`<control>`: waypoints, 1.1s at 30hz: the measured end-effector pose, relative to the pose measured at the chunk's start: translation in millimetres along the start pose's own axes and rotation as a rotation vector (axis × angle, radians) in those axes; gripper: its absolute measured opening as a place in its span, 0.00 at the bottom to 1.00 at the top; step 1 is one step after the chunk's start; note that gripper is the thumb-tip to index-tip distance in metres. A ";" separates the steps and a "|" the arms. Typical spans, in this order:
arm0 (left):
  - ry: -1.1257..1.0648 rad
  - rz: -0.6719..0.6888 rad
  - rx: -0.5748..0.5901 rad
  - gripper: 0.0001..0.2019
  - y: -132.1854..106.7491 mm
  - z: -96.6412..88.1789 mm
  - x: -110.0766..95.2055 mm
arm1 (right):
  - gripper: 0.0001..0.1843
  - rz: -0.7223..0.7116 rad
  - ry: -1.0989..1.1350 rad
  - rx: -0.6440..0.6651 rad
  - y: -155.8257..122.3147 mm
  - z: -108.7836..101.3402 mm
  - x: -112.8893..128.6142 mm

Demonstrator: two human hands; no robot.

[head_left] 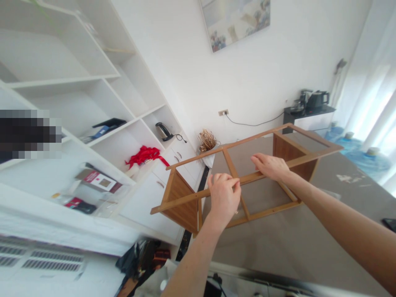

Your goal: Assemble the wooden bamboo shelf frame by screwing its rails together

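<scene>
A wooden shelf frame (230, 161) lies on its side over the grey table (262, 243), its left end reaching past the table edge. It has slim rails, cross bars and solid panels at both ends. My left hand (223, 198) is closed around the near upper rail, where a cross bar meets it. Farther right, my right hand (272, 166) lies across the same rail with its fingers bent and pressed together. Their tips point left, beyond the rail. Whatever is between them, if anything, is hidden.
White shelving (102, 78) stands on the left with a kettle (163, 131) and red cloth (145, 156). Large water bottles (373, 159) stand behind the table's right side, near a black cabinet (321, 110). A dark object (390, 224) lies at the table's right edge.
</scene>
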State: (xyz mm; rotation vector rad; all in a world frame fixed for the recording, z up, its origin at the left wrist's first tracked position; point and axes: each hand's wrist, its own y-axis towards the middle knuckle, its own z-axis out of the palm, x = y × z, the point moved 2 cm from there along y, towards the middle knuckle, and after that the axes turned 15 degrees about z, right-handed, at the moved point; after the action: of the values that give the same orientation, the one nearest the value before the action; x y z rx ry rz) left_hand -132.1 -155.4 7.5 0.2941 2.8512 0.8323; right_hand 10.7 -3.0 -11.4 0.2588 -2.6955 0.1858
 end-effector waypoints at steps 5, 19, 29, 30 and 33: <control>-0.088 -0.013 0.000 0.07 3.4 -2.8 14.1 | 0.25 -0.005 -0.001 -0.001 -0.5 0.6 -0.6; 0.109 0.022 0.042 0.09 9.8 -4.0 12.9 | 0.26 -0.004 -0.001 -0.009 -1.7 0.5 -0.8; 0.085 0.064 -0.010 0.09 13.6 11.4 2.9 | 0.25 0.001 0.014 -0.008 -1.3 1.9 -1.9; 0.068 0.077 -0.016 0.10 13.6 13.2 1.8 | 0.24 0.001 0.021 -0.007 -1.4 1.3 -1.9; 0.034 0.122 -0.011 0.13 12.8 16.8 -1.5 | 0.25 0.003 0.052 0.005 -0.8 -1.1 -1.8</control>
State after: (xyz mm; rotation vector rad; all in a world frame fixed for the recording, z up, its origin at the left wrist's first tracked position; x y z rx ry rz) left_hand -125.4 -136.5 0.6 0.4611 2.8831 0.8824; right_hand 12.9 -3.3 -11.1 0.2476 -2.6448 0.1982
